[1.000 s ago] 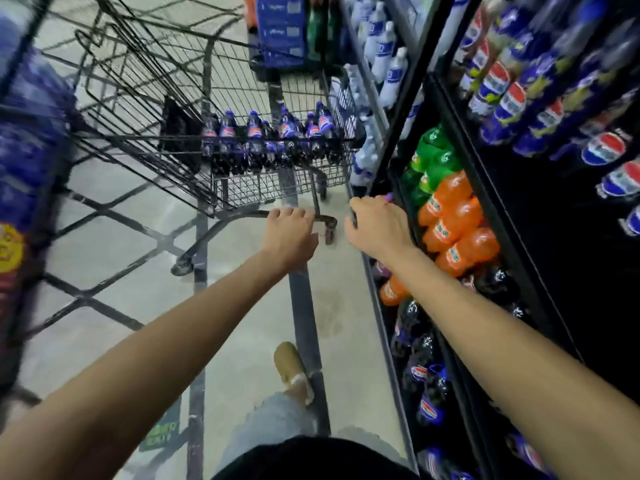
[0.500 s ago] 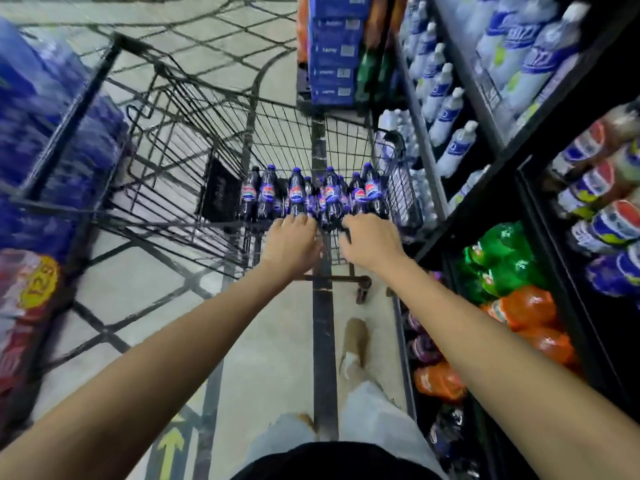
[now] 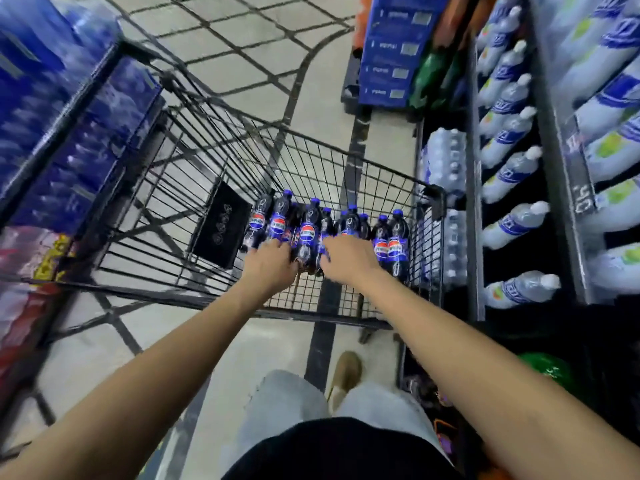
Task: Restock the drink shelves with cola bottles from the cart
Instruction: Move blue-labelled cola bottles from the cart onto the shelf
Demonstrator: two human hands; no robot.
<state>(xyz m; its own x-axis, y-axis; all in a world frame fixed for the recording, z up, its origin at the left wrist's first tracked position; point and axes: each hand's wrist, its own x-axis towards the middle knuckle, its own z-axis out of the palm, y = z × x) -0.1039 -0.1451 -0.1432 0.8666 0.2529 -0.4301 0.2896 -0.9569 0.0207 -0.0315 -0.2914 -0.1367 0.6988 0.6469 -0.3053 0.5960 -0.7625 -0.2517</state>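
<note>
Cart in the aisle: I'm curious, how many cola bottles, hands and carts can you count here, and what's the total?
Cola bottles: about 10, all blue-capped and standing in the cart; the hands may hide more.
Hands: 2, the left hand and the right hand, both reaching among the bottles.
Cart: 1.
Total: about 13.

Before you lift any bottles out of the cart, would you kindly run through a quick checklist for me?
1. Cola bottles in the cart: ok, a row stands upright.
2. Left hand at the bottles: ok, fingers touch the row.
3. Right hand at the bottles: ok, it lies over them.
4. Firm grip on a bottle: cannot tell, the fingers are hidden or blurred.
5. Cart near the shelves: ok, right beside them.
6. Free cola slot on the shelves: cannot tell, none in view.
</note>
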